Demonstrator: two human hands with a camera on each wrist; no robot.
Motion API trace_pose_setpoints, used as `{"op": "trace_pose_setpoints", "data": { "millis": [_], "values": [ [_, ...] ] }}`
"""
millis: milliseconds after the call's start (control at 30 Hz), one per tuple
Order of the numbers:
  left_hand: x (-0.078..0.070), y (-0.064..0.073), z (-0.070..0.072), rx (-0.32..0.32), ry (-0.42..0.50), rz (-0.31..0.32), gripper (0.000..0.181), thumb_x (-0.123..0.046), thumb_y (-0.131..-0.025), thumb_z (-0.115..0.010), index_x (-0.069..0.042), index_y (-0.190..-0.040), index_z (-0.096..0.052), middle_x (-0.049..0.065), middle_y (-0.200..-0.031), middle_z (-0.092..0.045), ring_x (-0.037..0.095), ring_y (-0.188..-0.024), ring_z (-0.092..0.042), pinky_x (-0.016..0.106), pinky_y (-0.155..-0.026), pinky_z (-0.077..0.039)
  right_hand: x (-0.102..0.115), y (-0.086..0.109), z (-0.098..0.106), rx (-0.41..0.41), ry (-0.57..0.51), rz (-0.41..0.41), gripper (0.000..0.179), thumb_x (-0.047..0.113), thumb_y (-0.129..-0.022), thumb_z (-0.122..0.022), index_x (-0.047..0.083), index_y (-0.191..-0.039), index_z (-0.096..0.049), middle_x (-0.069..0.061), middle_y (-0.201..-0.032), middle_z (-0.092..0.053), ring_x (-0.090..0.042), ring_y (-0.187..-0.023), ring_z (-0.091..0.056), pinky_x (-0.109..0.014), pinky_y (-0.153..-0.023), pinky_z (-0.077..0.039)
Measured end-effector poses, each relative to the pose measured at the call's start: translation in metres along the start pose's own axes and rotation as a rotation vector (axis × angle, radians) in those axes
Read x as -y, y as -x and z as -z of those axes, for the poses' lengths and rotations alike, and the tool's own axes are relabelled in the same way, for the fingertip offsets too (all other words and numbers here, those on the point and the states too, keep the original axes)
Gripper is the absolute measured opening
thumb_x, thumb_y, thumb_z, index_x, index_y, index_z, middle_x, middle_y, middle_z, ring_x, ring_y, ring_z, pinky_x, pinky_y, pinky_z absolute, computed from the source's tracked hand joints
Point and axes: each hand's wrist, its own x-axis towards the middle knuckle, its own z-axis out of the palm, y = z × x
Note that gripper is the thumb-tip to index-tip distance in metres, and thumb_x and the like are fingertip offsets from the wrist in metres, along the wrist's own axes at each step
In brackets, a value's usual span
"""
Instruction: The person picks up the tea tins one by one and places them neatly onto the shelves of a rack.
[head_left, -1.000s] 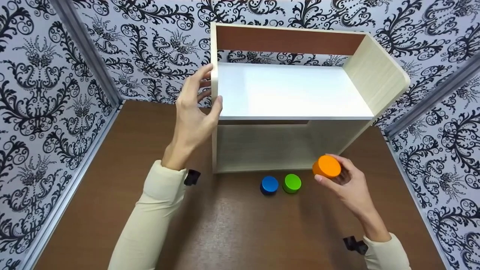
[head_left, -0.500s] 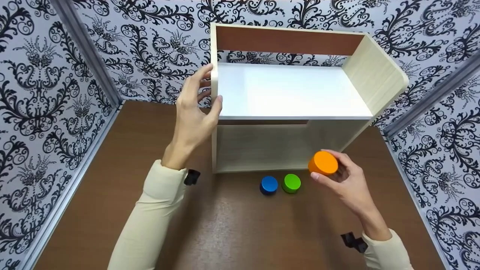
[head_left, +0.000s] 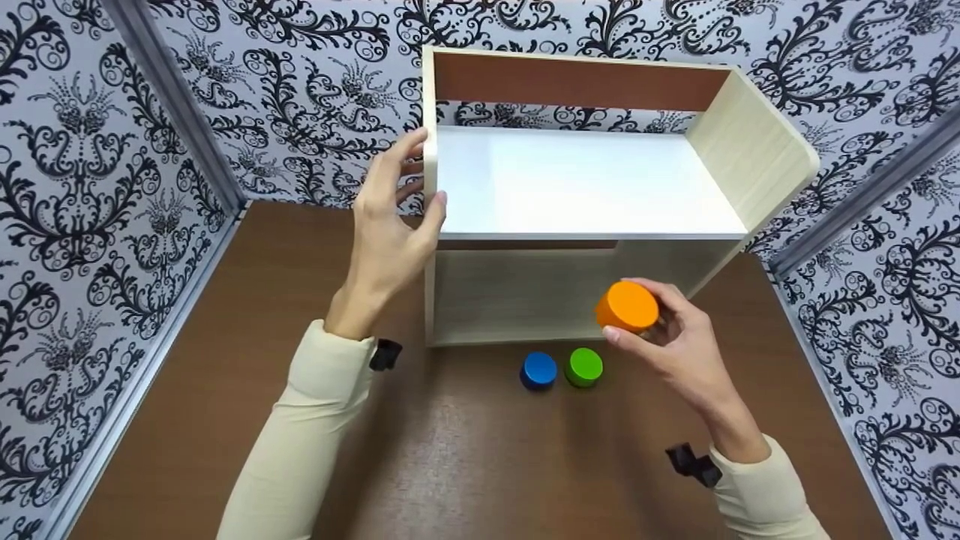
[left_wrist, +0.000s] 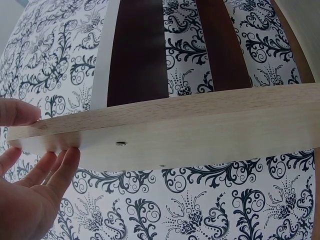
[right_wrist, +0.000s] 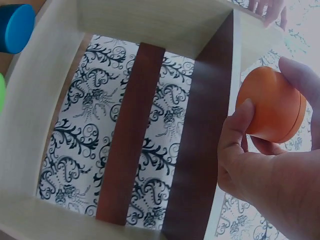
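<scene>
My left hand (head_left: 394,217) grips the front edge of the left side panel (head_left: 430,97) of a light wood shelf unit, thumb on the inner side and fingers outside. In the left wrist view the panel (left_wrist: 200,130) runs between thumb and fingertips. My right hand (head_left: 686,349) holds an orange round container (head_left: 632,306) between thumb and fingers, raised in front of the unit's lower opening. The right wrist view shows the orange container (right_wrist: 272,106) from the side, with a seam near one end. A blue round container (head_left: 538,370) and a green one (head_left: 584,367) stand on the table.
The unit's white middle shelf (head_left: 592,180) spans between its two sides, above a lower compartment (head_left: 525,292). A reddish-brown strip (head_left: 577,81) crosses the top of its back. Patterned walls (head_left: 75,187) surround the brown table (head_left: 465,465) on three sides.
My right hand has moved left and up with the orange container, now closer to the shelf's front edge. The left hand stays on the side panel.
</scene>
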Motion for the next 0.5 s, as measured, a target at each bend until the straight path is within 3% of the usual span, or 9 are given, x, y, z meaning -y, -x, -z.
{"op": "trace_pose_setpoints", "data": {
  "millis": [500],
  "values": [
    [0.001,0.000,0.000,-0.009,0.004,0.000,0.058,0.006,-0.087,-0.066,-0.003,-0.143,-0.052,0.015,-0.126,-0.058,0.022,-0.111,-0.063,0.028,-0.092,-0.059,0.014,-0.010,-0.004,0.024,0.009,0.038,0.059,-0.006,-0.082,-0.079,0.003,-0.136,-0.059,-0.008,-0.124,-0.058,-0.025,-0.111,-0.060,-0.022,-0.102,-0.051]
  ]
}}
